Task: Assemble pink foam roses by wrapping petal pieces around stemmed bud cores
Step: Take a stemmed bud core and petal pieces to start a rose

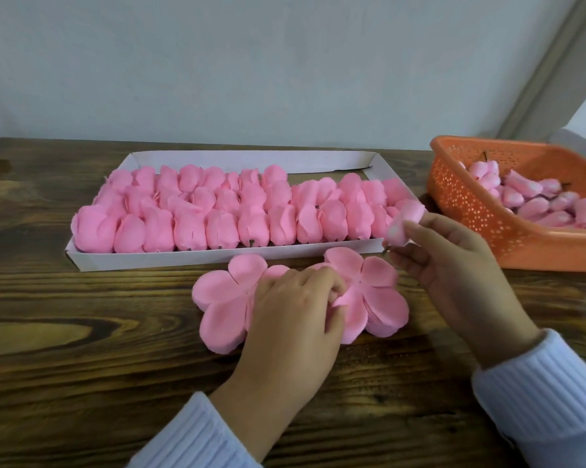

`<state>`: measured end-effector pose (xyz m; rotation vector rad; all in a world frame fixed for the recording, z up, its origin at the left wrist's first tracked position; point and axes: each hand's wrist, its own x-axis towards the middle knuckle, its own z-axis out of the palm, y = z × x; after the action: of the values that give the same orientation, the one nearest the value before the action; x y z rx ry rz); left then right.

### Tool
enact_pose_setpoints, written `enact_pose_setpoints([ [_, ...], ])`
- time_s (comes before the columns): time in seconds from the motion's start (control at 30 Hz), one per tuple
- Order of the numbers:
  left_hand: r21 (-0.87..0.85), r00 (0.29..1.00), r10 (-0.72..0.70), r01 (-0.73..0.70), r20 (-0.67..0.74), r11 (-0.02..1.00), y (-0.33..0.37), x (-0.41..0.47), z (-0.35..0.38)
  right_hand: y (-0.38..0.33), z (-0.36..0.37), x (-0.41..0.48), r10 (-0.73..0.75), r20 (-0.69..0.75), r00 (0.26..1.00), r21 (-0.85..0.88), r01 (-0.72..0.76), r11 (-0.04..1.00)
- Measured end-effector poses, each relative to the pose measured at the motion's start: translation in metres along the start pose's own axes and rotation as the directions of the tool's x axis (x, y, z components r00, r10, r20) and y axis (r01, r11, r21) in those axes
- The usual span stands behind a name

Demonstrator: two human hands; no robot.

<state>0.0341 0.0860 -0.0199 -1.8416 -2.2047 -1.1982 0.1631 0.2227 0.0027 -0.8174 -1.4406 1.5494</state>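
Two stacks of flat pink five-lobed petal pieces lie side by side on the wooden table: the left stack and the right stack. My left hand rests between them, its fingertips pinching a petal edge of the right stack. My right hand holds a pale pink bud core above the right stack, tilted, with its short dark stem end pointing down-left.
A shallow white cardboard tray behind the stacks holds several rows of finished pink roses. An orange perforated plastic basket at the right holds several stemmed bud cores. A pale wall stands behind the table.
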Motion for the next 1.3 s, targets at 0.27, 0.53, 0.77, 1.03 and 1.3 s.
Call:
enact_pose_setpoints([
  [0.27,0.011,0.999,0.016,-0.016,-0.032,1.0,-0.002,0.001,-0.002,0.007,-0.001,-0.003,-0.003,-0.032,0.999,-0.003,0.002,1.0],
  [0.53,0.035,1.0,-0.016,0.016,-0.021,0.999,-0.003,-0.001,-0.002,0.007,0.0,-0.005,0.004,-0.024,1.0,-0.01,-0.004,1.0],
  [0.77,-0.216,0.992,-0.095,0.075,-0.082,0.974,0.0,-0.002,-0.001,0.008,-0.001,-0.003,-0.046,-0.048,0.998,0.068,0.049,0.996],
  [1.03,-0.49,0.958,-0.263,0.175,-0.116,0.854,0.004,-0.002,-0.004,0.002,0.0,-0.008,-0.069,0.133,0.989,0.228,0.037,0.973],
  [1.3,-0.63,0.924,-0.381,0.292,-0.007,0.719,0.003,-0.001,-0.004,0.002,0.002,-0.013,-0.089,0.214,0.973,0.169,0.053,0.984],
])
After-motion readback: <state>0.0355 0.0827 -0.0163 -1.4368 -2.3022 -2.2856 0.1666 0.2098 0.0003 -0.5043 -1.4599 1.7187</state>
